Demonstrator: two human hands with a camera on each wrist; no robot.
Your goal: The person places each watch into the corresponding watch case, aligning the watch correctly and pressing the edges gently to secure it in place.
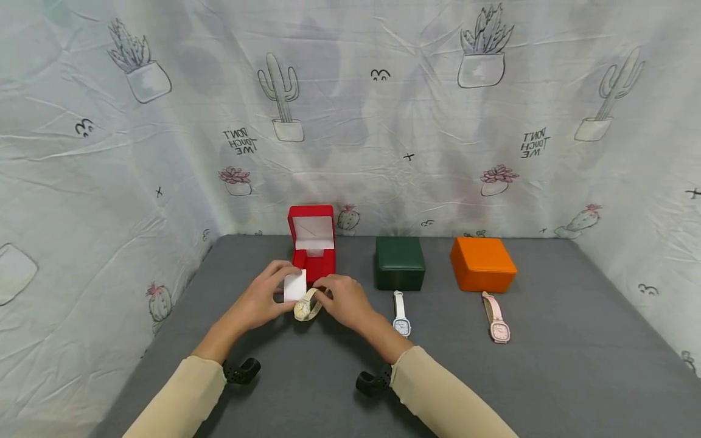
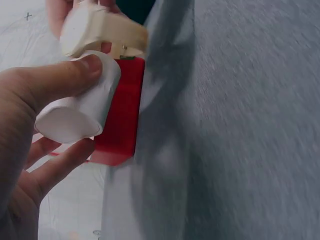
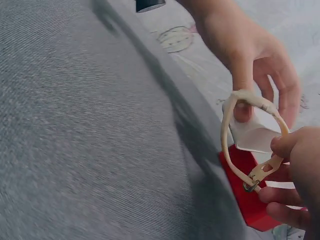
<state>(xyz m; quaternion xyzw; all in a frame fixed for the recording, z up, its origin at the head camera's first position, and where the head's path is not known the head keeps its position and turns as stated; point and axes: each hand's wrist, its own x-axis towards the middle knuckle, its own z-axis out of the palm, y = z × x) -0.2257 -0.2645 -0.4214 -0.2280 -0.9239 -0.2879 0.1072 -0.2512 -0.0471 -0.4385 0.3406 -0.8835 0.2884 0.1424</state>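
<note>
A white watch cushion (image 2: 95,102) sits between the thumb and fingers of my left hand (image 1: 263,296), held just in front of the open red watch box (image 1: 314,264). My right hand (image 1: 346,300) pinches the strap of a cream wristwatch (image 1: 303,309) beside the cushion. In the right wrist view the strap (image 3: 226,132) forms a closed loop, its buckle (image 3: 251,183) near my right fingertips. The watch face points toward me in the head view. The red box's lid stands upright, showing a white lining.
Right of the red box stand a closed green box (image 1: 400,263) and a closed orange box (image 1: 483,264). A white watch (image 1: 401,316) lies before the green one, a pink watch (image 1: 496,319) before the orange one. A patterned cloth (image 1: 350,109) hangs behind the grey table (image 1: 306,389).
</note>
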